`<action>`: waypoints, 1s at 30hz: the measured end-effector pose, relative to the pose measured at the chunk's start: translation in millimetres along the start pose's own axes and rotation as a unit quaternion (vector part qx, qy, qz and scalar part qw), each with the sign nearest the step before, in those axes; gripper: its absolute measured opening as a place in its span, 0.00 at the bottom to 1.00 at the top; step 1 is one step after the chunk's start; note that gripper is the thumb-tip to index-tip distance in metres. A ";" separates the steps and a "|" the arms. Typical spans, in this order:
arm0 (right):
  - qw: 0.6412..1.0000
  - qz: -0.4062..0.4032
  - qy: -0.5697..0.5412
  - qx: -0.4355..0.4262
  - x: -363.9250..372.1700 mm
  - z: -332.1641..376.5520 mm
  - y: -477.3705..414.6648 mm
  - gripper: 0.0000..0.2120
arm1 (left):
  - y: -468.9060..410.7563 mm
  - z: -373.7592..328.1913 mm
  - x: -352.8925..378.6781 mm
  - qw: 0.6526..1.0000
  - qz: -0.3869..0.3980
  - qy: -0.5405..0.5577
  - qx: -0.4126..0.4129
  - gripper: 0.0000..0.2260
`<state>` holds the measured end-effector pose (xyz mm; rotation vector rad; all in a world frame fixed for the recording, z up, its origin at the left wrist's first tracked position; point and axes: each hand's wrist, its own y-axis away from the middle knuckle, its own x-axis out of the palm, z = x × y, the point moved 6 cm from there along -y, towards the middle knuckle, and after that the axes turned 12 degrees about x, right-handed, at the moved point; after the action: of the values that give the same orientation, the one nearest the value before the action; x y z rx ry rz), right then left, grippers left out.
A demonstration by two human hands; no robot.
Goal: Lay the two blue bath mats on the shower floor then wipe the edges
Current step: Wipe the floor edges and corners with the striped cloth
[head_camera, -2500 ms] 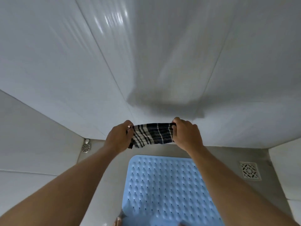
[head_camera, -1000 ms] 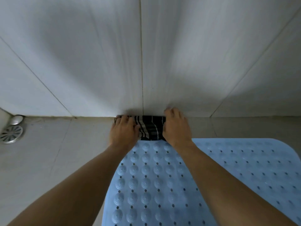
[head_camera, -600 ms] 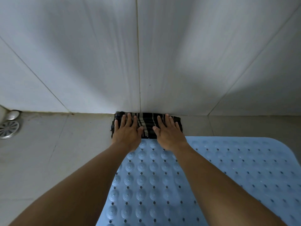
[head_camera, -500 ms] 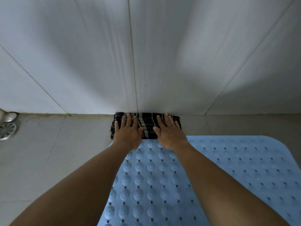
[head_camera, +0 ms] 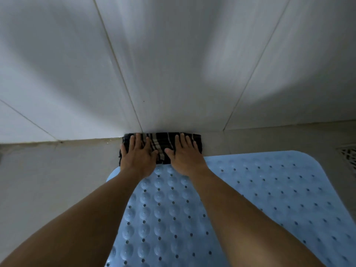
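At the far left edge of the shower floor a sliver of something dark shows, too cut off to identify. The floor is grey tile and meets a white tiled wall along a grout line running across the view.

One blue bath mat is in sight, lying flat on the floor with its far edge close to the wall. Its surface is covered in rows of raised round bumps and small dark holes. Two rounded far corners show, one at the left under the left forearm and one at the right. Whether a second mat lies anywhere cannot be told from this view.

One dark cloth with pale stripes sits on the floor in the strip between the mat's far edge and the foot of the wall, its far side touching the wall and its near side meeting the mat near the far left corner.

Two hands rest on the cloth, palms down. The left hand lies flat with fingers spread, covering the cloth's left end. The right hand lies flat beside it, fingers spread, thumb pointing toward the left hand, over the cloth's right end. A striped band of cloth shows between them. Both bare forearms reach in over the mat.

At the right edge of the floor, one patterned drain grate shows partly.
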<state>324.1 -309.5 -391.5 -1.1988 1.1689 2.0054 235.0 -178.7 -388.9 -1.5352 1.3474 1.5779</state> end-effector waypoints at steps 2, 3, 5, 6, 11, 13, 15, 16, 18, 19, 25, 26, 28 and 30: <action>1.000 0.010 0.025 -0.005 5.5 -5.9 0.0 0.34 | 3.7 1.5 2.8 1.000 0.013 -0.006 -0.004 0.30; 1.000 0.008 0.028 -0.007 6.3 -9.4 0.3 0.34 | 3.1 0.2 5.1 1.000 0.023 -0.006 -0.005 0.30; 1.000 0.008 0.028 -0.008 6.4 -14.6 -1.0 0.34 | 0.1 -5.2 7.2 0.999 0.039 -0.006 -0.004 0.30; 0.999 0.010 0.030 -0.007 5.1 -17.1 -1.8 0.34 | -1.4 -8.6 7.4 0.999 0.045 -0.002 -0.003 0.30; 0.999 0.010 0.037 -0.006 -4.8 -41.7 -5.6 0.34 | -7.2 -33.3 9.7 0.999 0.040 0.003 0.003 0.30; 0.999 0.009 0.034 -0.006 -8.1 -53.1 -6.7 0.33 | -10.1 -45.0 10.8 1.000 0.026 0.007 0.003 0.30; 1.000 0.008 0.029 -0.004 -10.6 -65.0 -7.8 0.33 | -13.3 -56.7 10.4 1.000 -0.004 0.012 0.007 0.30; 1.000 0.007 0.027 -0.002 -12.0 -71.3 -8.3 0.34 | -14.7 -62.9 9.8 1.000 -0.019 0.009 0.011 0.30; 1.000 0.001 0.026 0.000 -15.4 -83.7 -8.9 0.34 | -17.5 -75.9 11.2 0.999 -0.025 -0.002 0.020 0.30; 1.000 0.000 0.028 0.000 -16.8 -89.4 -9.0 0.34 | -18.7 -82.0 12.6 1.000 -0.019 -0.002 0.022 0.30; 0.999 0.000 0.033 0.001 -24.3 -112.8 -9.2 0.34 | -23.8 -107.0 20.2 1.000 -0.011 0.012 0.013 0.29; 0.999 0.000 0.034 0.001 -25.1 -115.7 -9.9 0.34 | -24.3 -109.8 21.2 1.000 -0.010 0.012 0.012 0.29; 0.999 0.002 0.036 0.000 -26.4 -122.1 -11.2 0.34 | -25.4 -116.3 21.5 1.000 -0.004 0.017 0.012 0.29; 0.999 0.004 0.036 0.001 -28.7 -131.0 -10.9 0.35 | -27.1 -124.3 20.8 1.000 0.004 0.020 0.019 0.30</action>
<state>402.4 -418.5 -401.3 -1.2773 1.2131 1.9802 304.3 -287.1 -396.6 -1.5488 1.3981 1.5255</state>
